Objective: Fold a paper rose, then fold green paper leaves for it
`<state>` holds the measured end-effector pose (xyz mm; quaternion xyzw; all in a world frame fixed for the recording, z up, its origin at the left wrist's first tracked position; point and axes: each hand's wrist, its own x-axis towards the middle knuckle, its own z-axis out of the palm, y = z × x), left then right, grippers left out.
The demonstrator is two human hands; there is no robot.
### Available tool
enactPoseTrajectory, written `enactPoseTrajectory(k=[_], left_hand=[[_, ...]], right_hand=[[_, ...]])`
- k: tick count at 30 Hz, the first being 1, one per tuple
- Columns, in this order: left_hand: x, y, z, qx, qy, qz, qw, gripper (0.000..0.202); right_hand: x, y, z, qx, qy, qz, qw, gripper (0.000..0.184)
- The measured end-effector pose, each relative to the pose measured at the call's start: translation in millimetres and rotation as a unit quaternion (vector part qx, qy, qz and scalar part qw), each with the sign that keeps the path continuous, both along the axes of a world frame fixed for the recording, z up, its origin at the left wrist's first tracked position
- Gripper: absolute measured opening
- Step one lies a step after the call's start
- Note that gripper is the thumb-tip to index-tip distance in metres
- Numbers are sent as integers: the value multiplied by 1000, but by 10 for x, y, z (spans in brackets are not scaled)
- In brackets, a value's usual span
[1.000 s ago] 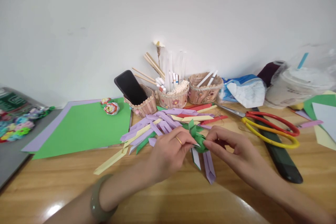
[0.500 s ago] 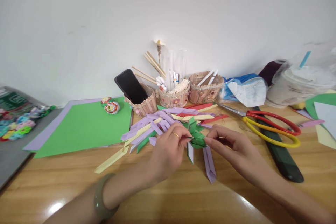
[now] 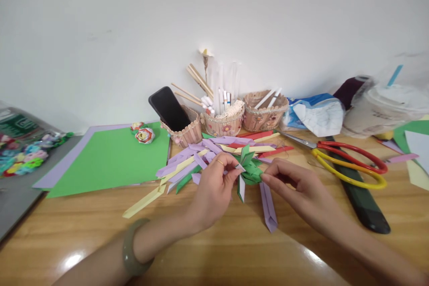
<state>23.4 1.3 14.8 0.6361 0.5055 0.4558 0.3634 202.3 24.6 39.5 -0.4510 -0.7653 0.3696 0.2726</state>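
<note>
My left hand (image 3: 212,187) and my right hand (image 3: 296,187) meet over the wooden table (image 3: 234,250), both pinching a small folded green paper piece (image 3: 250,170). A green-and-white folded strip (image 3: 240,187) hangs down from it by my left fingers. My left hand wears a ring, and a green bangle (image 3: 131,250) sits on its wrist. A folded purple strip (image 3: 268,205) lies on the table just below my right fingers. Behind my hands is a heap of folded purple, yellow, red and green strips (image 3: 201,156).
Red and yellow scissors (image 3: 348,163) and a dark sheath (image 3: 365,208) lie right. Green and purple sheets (image 3: 107,161) with paper roses (image 3: 144,135) lie left. Stick baskets (image 3: 223,123) hold a phone (image 3: 169,109), sticks and pens. A lidded cup (image 3: 382,109) and tissue pack (image 3: 315,114) stand back right.
Both hands have lifted the green piece slightly and turned it. The hanging strip has swung from slanting to nearly vertical. My left fingers have regripped higher on the piece.
</note>
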Motion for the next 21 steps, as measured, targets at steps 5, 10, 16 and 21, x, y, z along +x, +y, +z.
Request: enactPoseTrajectory(k=[5,10,16,21], left_hand=[[10,15,-3,-56,-83,-18,995,11],[35,40,53,-137,-193,-27,971,14],[4,96,80,-160,-249,-30,955,24],[-27,138,81,-154,-313,-75,934,26]], right_hand=[[24,6,1,49,-14,7,999,28],[37,30,8,84,-41,19,995,26],[77,49,30,89,-51,9,995,22],[103,49,56,49,55,-65,995,23]])
